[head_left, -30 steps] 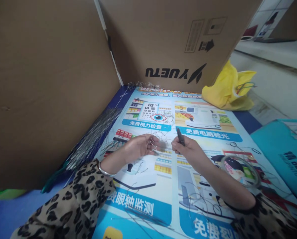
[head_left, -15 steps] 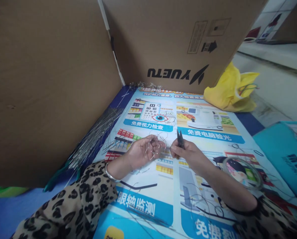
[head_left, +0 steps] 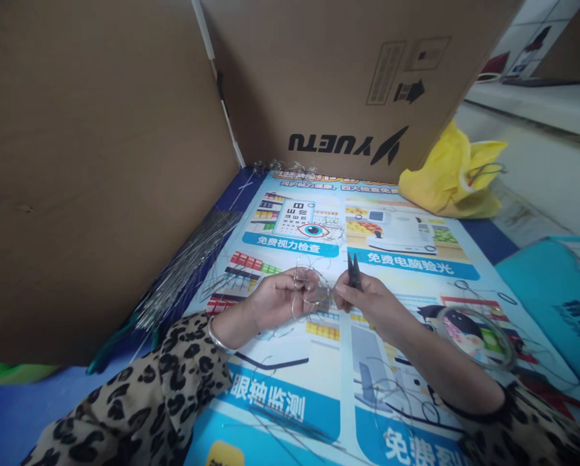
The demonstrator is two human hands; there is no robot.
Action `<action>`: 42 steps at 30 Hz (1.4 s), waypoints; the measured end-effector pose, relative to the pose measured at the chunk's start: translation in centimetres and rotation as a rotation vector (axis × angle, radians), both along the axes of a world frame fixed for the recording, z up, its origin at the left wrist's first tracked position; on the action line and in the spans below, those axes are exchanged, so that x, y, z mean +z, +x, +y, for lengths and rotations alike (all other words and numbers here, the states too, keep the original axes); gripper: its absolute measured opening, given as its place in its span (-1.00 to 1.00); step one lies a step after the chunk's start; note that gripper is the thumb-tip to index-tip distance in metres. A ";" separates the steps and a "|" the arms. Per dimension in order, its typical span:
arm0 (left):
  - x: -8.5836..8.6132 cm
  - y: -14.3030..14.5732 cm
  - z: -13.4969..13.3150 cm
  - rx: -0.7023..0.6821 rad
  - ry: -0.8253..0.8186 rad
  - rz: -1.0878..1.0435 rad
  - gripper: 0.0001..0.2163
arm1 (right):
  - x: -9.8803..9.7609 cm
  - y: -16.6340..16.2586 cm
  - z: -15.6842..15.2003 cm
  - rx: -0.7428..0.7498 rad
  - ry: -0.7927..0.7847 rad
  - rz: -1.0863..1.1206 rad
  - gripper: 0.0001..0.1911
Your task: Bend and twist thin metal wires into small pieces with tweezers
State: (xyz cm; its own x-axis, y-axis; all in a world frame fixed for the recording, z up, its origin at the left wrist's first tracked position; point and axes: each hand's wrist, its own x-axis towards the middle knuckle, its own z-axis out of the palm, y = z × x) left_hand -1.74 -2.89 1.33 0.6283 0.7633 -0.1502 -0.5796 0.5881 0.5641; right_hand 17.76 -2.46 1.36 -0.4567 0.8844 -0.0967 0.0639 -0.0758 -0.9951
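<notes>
My left hand (head_left: 278,299) is closed around a tangle of thin wire loops (head_left: 308,291) just above a printed poster (head_left: 319,388). Close to its right, my right hand (head_left: 368,299) grips small dark pliers (head_left: 353,272), their tips pointing up and away. The two hands nearly touch over the middle of the poster. Both forearms wear leopard-print sleeves, and a silver bangle sits on the left wrist.
A bundle of straight silver wires (head_left: 183,268) lies left along a cardboard wall (head_left: 90,175). A cardboard box (head_left: 348,84) stands behind, a yellow bag (head_left: 452,178) at its right. A clear round ring (head_left: 479,333) and loose wire loops (head_left: 397,395) lie on the poster; a teal bag (head_left: 557,304) is at right.
The wire loops in my left hand have shifted and turned slightly. Both hands stay almost where they were; the view has tilted a little.
</notes>
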 end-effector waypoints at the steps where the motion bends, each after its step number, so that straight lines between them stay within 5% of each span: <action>1: 0.0 0.0 0.0 -0.010 0.019 0.009 -0.83 | 0.0 0.0 0.0 0.001 0.002 -0.003 -0.77; 12: -0.3 -1.4 0.7 -0.066 0.183 0.173 -0.91 | 1.1 0.6 0.4 -0.045 0.079 -0.140 -0.79; 20: 0.4 -3.1 2.3 -0.012 0.369 0.667 -0.84 | 1.0 0.8 0.5 -0.050 0.256 -0.471 -0.77; 32: 0.1 -3.6 2.5 -0.077 0.220 0.330 -0.85 | 1.5 0.2 0.2 -0.061 0.341 -0.689 -0.76; 42: -0.4 -2.7 2.2 0.052 0.426 0.789 -0.81 | 1.2 0.1 0.2 0.001 0.511 -0.983 -0.81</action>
